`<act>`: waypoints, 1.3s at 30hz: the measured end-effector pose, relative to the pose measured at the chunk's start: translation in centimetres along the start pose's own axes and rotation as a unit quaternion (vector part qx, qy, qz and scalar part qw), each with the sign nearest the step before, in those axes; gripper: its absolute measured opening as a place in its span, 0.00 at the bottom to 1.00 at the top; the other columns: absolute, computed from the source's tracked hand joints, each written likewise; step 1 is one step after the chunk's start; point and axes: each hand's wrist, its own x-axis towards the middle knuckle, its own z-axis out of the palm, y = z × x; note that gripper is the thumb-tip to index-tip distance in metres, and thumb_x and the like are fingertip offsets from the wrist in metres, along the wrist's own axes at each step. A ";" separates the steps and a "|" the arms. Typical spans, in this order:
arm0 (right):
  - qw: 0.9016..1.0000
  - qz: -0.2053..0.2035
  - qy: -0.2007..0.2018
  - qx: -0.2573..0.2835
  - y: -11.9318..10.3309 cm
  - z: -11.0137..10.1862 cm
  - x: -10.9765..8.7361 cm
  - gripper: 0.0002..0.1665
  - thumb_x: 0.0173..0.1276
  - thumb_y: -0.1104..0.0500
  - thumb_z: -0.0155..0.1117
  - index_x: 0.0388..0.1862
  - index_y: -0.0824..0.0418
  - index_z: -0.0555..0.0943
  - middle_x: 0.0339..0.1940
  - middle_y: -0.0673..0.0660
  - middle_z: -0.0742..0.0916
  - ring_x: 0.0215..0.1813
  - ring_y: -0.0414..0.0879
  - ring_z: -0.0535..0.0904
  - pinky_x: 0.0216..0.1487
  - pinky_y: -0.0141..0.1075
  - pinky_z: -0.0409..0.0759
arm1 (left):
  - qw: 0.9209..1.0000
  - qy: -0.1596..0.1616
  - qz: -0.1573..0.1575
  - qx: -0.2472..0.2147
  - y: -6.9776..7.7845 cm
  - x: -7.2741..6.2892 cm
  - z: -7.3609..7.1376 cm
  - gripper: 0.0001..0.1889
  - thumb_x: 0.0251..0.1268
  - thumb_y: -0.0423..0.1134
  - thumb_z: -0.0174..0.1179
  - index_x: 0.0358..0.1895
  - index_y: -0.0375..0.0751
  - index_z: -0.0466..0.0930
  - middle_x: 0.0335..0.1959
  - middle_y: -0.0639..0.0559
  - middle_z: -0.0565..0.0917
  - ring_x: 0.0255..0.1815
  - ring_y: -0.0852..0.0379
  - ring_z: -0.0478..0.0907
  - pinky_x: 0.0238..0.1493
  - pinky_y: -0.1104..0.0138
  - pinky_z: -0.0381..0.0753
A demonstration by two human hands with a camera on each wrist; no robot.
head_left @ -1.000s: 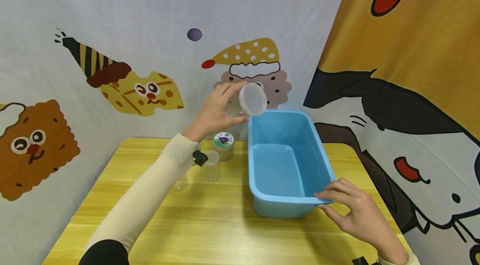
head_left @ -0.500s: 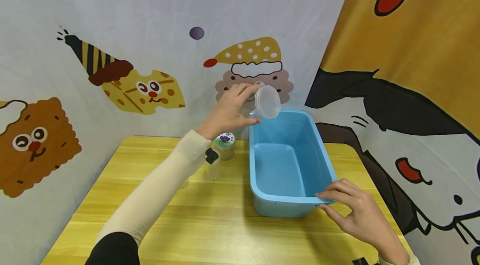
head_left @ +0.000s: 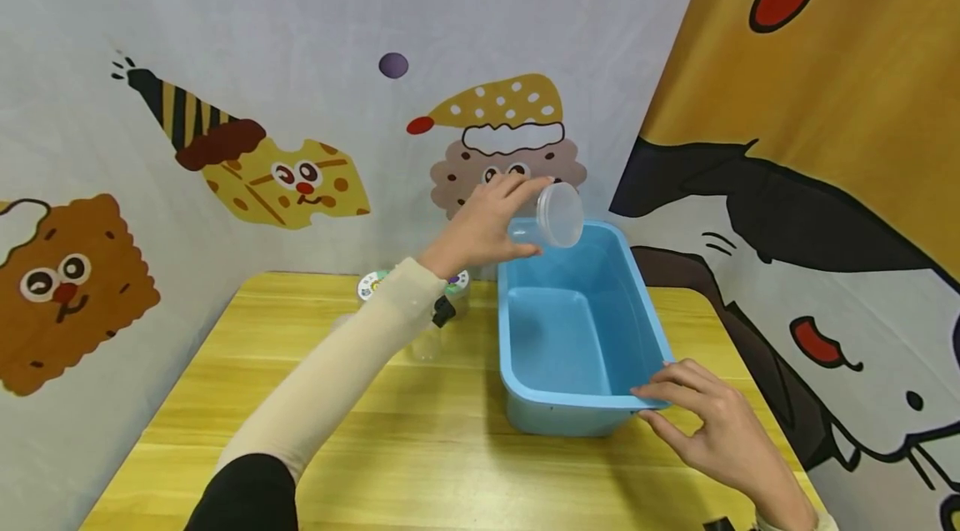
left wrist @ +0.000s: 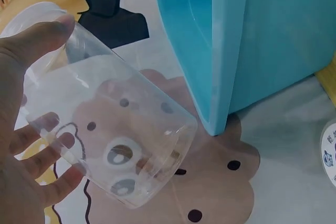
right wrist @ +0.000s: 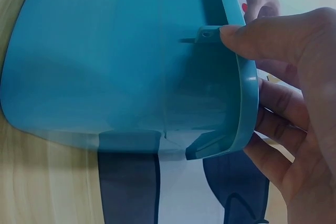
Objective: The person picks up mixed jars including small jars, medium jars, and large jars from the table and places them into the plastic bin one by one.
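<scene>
My left hand (head_left: pixel 483 224) grips a clear plastic jar (head_left: pixel 528 224) with a whitish translucent lid, tilted so the lid faces right. It hangs in the air over the back left rim of a blue plastic bin (head_left: pixel 506 323). In the left wrist view the jar (left wrist: pixel 123 124) looks see-through, with the thumb on one side and the fingers on the other. My right hand (head_left: pixel 716 427) holds the bin's front right corner, its thumb under the rim and its fingers over it. The bin stands on the table, its visible inside bare.
Behind my left forearm stand several jars, partly hidden: one with a printed lid (head_left: pixel 371 284), another with a flower-printed lid (head_left: pixel 457 284), and a small clear jar (head_left: pixel 426 344). The wooden table (head_left: pixel 442 464) backs onto a cartoon-printed cloth (head_left: pixel 300 31).
My left hand has carried the jar rightward and slightly down, from left of the bin to over its back rim. My right hand stays at the bin's corner.
</scene>
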 end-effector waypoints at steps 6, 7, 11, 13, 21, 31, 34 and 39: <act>1.000 0.000 0.000 -0.001 0.0 0.1 0.1 0.27 0.46 0.61 0.86 0.45 0.41 0.90 0.44 0.37 0.85 0.47 0.32 0.77 0.51 0.18 0.74 | 1.000 -0.007 0.019 -0.003 0.3 0.4 0.7 0.52 0.51 0.58 0.79 0.79 0.53 0.62 0.70 0.50 0.73 0.71 0.48 0.68 0.71 0.45 0.72; 1.000 0.001 -0.001 -0.001 -0.1 0.1 0.1 0.26 0.46 0.61 0.86 0.45 0.41 0.89 0.44 0.37 0.85 0.47 0.32 0.77 0.51 0.18 0.75 | 1.000 -0.008 0.022 -0.005 0.3 0.5 0.8 0.52 0.51 0.58 0.79 0.79 0.53 0.62 0.69 0.51 0.73 0.70 0.48 0.69 0.70 0.46 0.72; 1.000 0.006 -0.004 -0.003 -0.1 0.1 0.1 0.26 0.47 0.60 0.86 0.45 0.40 0.89 0.44 0.37 0.85 0.47 0.31 0.77 0.51 0.18 0.75 | 1.000 -0.016 0.024 -0.011 0.4 0.5 1.1 0.53 0.54 0.59 0.77 0.81 0.52 0.59 0.70 0.51 0.72 0.69 0.49 0.69 0.72 0.47 0.71; 1.000 0.005 -0.003 -0.001 -0.1 0.1 0.1 0.26 0.47 0.60 0.86 0.45 0.41 0.89 0.44 0.37 0.85 0.47 0.31 0.77 0.51 0.18 0.75 | 1.000 -0.015 0.018 -0.014 0.3 0.5 1.1 0.54 0.54 0.60 0.76 0.82 0.53 0.57 0.71 0.49 0.71 0.71 0.49 0.68 0.73 0.47 0.70; 1.000 -0.017 0.012 0.009 -0.1 0.2 0.2 0.29 0.44 0.64 0.85 0.45 0.42 0.90 0.43 0.38 0.85 0.46 0.31 0.77 0.50 0.18 0.74 | 0.999 -0.008 -0.019 -0.029 -0.4 -0.4 0.6 0.55 0.55 0.65 0.73 0.83 0.58 0.52 0.75 0.47 0.67 0.74 0.46 0.66 0.74 0.45 0.70; 1.000 -0.014 0.014 0.012 0.0 0.2 0.1 0.30 0.45 0.64 0.85 0.46 0.41 0.89 0.44 0.38 0.85 0.47 0.31 0.76 0.51 0.18 0.74 | 0.997 -0.006 -0.062 -0.040 -1.3 -1.7 0.0 0.57 0.54 0.70 0.70 0.84 0.57 0.50 0.80 0.46 0.61 0.80 0.46 0.58 0.78 0.44 0.63; 0.999 -0.025 0.022 0.016 0.0 0.3 0.1 0.31 0.44 0.66 0.85 0.47 0.42 0.90 0.43 0.39 0.86 0.46 0.31 0.76 0.50 0.18 0.74 | 0.995 -0.007 -0.083 -0.050 -1.6 -2.2 -0.2 0.58 0.54 0.72 0.69 0.84 0.59 0.47 0.82 0.47 0.58 0.82 0.46 0.55 0.79 0.44 0.61; 0.999 -0.019 0.022 0.017 -0.1 0.3 0.0 0.31 0.45 0.66 0.85 0.47 0.41 0.89 0.44 0.38 0.86 0.47 0.31 0.76 0.51 0.18 0.74 | 0.991 -0.007 -0.118 -0.065 -2.1 -3.0 -0.7 0.58 0.55 0.76 0.63 0.84 0.64 0.43 0.84 0.50 0.54 0.83 0.47 0.53 0.77 0.42 0.63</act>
